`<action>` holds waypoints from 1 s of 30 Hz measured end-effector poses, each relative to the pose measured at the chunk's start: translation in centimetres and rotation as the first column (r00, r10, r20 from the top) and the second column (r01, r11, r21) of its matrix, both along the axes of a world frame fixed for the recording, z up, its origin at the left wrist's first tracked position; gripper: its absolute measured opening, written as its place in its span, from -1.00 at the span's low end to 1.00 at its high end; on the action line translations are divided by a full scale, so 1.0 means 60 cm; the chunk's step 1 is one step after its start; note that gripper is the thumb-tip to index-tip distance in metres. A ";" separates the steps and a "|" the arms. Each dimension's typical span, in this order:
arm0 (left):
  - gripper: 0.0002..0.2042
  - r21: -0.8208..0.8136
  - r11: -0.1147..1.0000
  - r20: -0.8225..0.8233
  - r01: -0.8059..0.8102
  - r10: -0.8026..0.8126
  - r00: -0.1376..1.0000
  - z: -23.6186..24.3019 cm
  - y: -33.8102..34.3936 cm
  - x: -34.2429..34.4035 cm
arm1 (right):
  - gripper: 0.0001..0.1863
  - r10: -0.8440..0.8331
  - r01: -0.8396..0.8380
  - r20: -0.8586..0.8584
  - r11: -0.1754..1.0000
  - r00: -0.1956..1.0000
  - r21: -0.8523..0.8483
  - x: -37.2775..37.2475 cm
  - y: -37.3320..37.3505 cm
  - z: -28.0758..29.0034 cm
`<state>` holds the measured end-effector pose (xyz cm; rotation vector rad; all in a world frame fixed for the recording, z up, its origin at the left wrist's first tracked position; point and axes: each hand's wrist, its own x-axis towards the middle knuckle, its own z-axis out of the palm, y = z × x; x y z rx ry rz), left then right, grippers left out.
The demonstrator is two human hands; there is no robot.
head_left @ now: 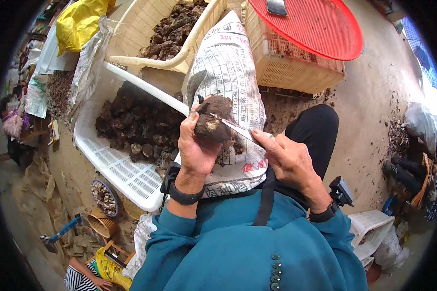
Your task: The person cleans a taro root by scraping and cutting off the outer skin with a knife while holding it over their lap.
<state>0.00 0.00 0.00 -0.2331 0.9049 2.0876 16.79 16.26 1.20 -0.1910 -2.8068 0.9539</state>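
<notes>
My left hand (195, 148) grips a dark, lumpy, soil-covered root (213, 121) held up in front of me, with a pale cut patch showing on it. My right hand (287, 157) holds a knife (238, 130), and its blade lies against the root's right side. Both hands work over a white printed woven sack (228, 63) draped across my lap. Both wrists wear dark bands, and my sleeves are teal.
A white plastic crate (126, 174) at my left holds several dark roots (136, 121). A cream basket (145, 19) of roots sits behind it. A red mesh tray (315, 24) rests on another basket (296, 68). A person sits at the lower left.
</notes>
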 end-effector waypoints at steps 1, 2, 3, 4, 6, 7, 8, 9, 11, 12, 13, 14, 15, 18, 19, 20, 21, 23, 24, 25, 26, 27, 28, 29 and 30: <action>-0.51 -0.016 1.000 0.005 -0.018 0.018 1.000 0.005 0.000 0.001 | -0.25 -0.013 0.013 -0.003 0.999 1.000 0.029 -0.008 -0.006 0.004; -0.52 -0.033 0.999 0.010 -0.035 0.036 0.999 0.008 -0.002 0.000 | -0.26 -0.026 0.027 -0.006 0.998 1.000 0.058 -0.015 -0.013 0.007; -0.53 -0.002 1.000 -0.003 -0.026 0.026 1.000 0.008 -0.002 -0.002 | -0.26 -0.027 0.028 -0.015 0.996 1.000 0.082 -0.022 -0.013 0.007; -0.53 0.029 0.999 -0.015 -0.016 0.017 1.000 0.009 -0.003 -0.006 | -0.27 -0.027 0.030 -0.024 0.994 0.999 0.105 -0.030 -0.013 0.008; -0.52 0.053 0.999 -0.044 -0.009 0.011 0.999 0.008 -0.001 -0.004 | -0.27 -0.041 0.048 -0.047 0.988 0.998 0.150 -0.040 -0.017 0.007; -0.52 0.048 0.999 -0.061 -0.012 0.015 0.998 0.005 0.002 0.000 | -0.28 -0.054 0.064 -0.062 0.983 0.997 0.172 -0.043 -0.021 0.007; -0.51 0.043 0.999 -0.078 -0.015 0.018 0.997 0.002 0.004 0.005 | -0.28 -0.066 0.080 -0.078 0.978 0.995 0.193 -0.046 -0.025 0.007; -0.51 0.072 0.997 -0.085 0.012 -0.005 0.996 -0.002 0.002 0.003 | -0.28 -0.076 0.092 -0.090 0.977 0.993 0.193 -0.055 -0.029 0.010; -0.50 0.128 0.990 -0.101 0.066 -0.053 0.993 -0.012 -0.001 -0.001 | -0.29 -0.095 0.116 -0.115 0.974 0.989 0.193 -0.073 -0.036 0.018; -0.49 0.086 0.995 -0.113 0.045 -0.035 0.993 -0.007 0.002 0.003 | -0.30 -0.104 0.122 -0.108 0.976 0.989 0.179 -0.079 -0.040 0.018; -0.49 0.044 0.999 -0.125 0.023 -0.017 0.992 0.003 0.009 0.009 | -0.30 -0.109 0.128 -0.125 0.980 0.986 0.151 -0.082 -0.039 0.019; -0.48 0.003 1.000 -0.138 -0.001 0.001 0.990 0.009 0.011 0.014 | -0.30 -0.114 0.132 -0.141 0.984 0.983 0.122 -0.085 -0.038 0.020; -0.48 0.023 1.000 -0.118 0.002 0.001 0.993 0.011 0.008 0.012 | -0.31 -0.117 0.133 -0.158 0.987 0.980 0.094 -0.088 -0.038 0.022; -0.46 0.054 0.998 -0.061 -0.016 0.019 0.998 0.012 -0.002 0.003 | -0.32 -0.041 0.046 -0.088 0.997 0.995 0.063 -0.035 -0.014 0.007; -0.46 0.063 0.998 -0.037 -0.007 0.010 0.999 0.010 -0.001 0.003 | -0.32 -0.047 0.051 -0.077 0.997 0.996 0.055 -0.013 -0.005 -0.001; -0.46 0.073 0.997 -0.014 0.001 0.000 1.000 0.010 0.002 0.003 | -0.33 -0.053 0.057 -0.066 0.997 0.996 0.047 0.008 0.003 -0.007; -0.46 0.081 0.997 0.008 0.017 -0.017 1.000 0.009 0.001 0.000 | -0.34 -0.067 0.069 -0.055 0.997 0.996 0.037 0.019 0.005 -0.007; -0.48 0.195 0.976 -0.053 0.101 -0.093 0.994 -0.012 -0.008 -0.006 | -0.34 -0.071 0.073 -0.054 0.996 0.996 0.044 0.022 0.006 -0.010; -0.49 0.178 0.979 -0.041 0.102 -0.097 0.994 -0.016 -0.009 -0.007 | -0.33 -0.070 0.074 -0.082 0.996 0.994 0.045 0.013 0.006 -0.015; -0.50 0.161 0.982 -0.029 0.104 -0.100 0.995 -0.016 -0.010 -0.009 | -0.33 -0.069 0.075 -0.111 0.996 0.991 0.045 0.008 0.004 -0.017; -0.50 0.127 0.990 0.014 0.064 -0.066 0.998 -0.014 -0.009 -0.006 | -0.32 -0.061 0.067 -0.117 0.997 0.991 0.049 0.007 0.003 -0.015; -0.50 0.088 0.996 0.049 0.020 -0.024 0.998 -0.003 -0.003 -0.002 | -0.32 -0.048 0.055 -0.130 0.997 0.990 0.048 0.003 0.003 -0.012; -0.50 0.047 0.999 0.083 -0.023 0.019 0.996 0.004 0.000 -0.001 | -0.32 -0.034 0.042 -0.143 0.998 0.989 0.047 -0.001 0.002 -0.011; -0.50 0.036 0.999 0.063 -0.028 0.025 0.998 0.007 0.000 -0.001 | -0.32 -0.027 0.032 -0.126 0.999 0.992 0.035 0.000 0.000 -0.014; -0.50 0.030 0.999 0.048 -0.029 0.028 0.998 0.008 0.002 0.001 | -0.31 -0.022 0.025 -0.104 0.999 0.994 0.027 0.006 0.000 -0.016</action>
